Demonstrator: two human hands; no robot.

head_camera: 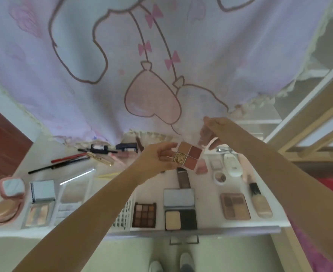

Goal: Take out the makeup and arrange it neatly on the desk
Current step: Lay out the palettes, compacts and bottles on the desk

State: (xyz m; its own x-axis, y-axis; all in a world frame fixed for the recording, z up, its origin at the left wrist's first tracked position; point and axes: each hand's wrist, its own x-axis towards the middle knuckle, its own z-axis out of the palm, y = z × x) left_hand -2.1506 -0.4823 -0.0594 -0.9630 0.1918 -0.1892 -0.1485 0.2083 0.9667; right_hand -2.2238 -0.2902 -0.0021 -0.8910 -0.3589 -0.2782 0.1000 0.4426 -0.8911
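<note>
My left hand grips a small four-pan palette with brown and red shades and a gold emblem, held up above the white desk. My right hand pinches the palette's clear lid, lifted open at its far side. On the desk lie a nine-pan eyeshadow palette, an open black powder compact, a brown palette, a foundation bottle, a pink cushion compact and an open mirrored palette.
Pencils, a mascara and lip tubes lie at the desk's back left. A white case and a small round jar sit back right. A pink cartoon curtain hangs behind; a wooden frame stands right.
</note>
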